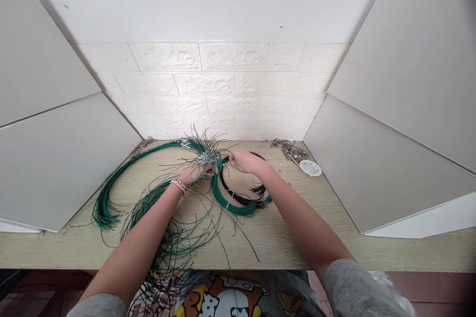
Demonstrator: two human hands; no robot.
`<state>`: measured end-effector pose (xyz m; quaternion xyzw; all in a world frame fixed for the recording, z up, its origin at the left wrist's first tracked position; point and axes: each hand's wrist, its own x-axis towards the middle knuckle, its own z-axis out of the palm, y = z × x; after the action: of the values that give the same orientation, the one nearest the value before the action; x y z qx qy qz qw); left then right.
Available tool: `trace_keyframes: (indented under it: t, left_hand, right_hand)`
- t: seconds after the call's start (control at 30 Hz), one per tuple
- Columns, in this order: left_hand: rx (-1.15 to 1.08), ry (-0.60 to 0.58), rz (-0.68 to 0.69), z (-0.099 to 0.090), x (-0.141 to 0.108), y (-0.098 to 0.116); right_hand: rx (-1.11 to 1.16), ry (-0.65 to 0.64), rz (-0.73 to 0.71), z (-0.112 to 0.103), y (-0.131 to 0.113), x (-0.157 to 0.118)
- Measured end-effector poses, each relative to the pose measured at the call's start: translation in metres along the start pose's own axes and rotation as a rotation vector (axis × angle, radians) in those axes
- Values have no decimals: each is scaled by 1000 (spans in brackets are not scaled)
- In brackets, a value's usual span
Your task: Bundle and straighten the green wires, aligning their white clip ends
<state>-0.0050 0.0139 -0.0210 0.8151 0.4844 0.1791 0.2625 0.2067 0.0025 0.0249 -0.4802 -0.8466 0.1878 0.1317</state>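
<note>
Near the middle of the table, my left hand [199, 172] has its fingers closed at the base of a spiky cluster of wire ends with white tips [205, 158]. Just right of it, my right hand [243, 162] is pinched at the top of the bundles; what lies between its fingertips is too small to name. Below the hands curve a tied green wire bundle [235, 208] and a tied black wire bundle [238, 198]. Loose green and black wires [178, 242] spread under my left forearm and over the front edge.
A long green wire bundle [111, 183] arcs along the left side of the table [267, 247]. A white round fan-like piece [310, 168] and dark debris [292, 150] lie at the back right. Grey panels [67, 158] stand on both sides, before a white brick-pattern wall [219, 84].
</note>
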Motion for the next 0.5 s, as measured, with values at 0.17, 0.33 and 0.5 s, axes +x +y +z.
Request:
trace_keyframes:
  t: [0.17,0.33,0.5]
  left_hand:
    - [36,7,10,1,2,-9]
    - [9,45,15,1,0,-1]
    - [-80,12,-42,-2,-2,14]
  right_hand:
    - [89,7,-175,11,6,3]
    - [118,14,-233,17,11,8]
    - [266,-35,-141,11,12,10]
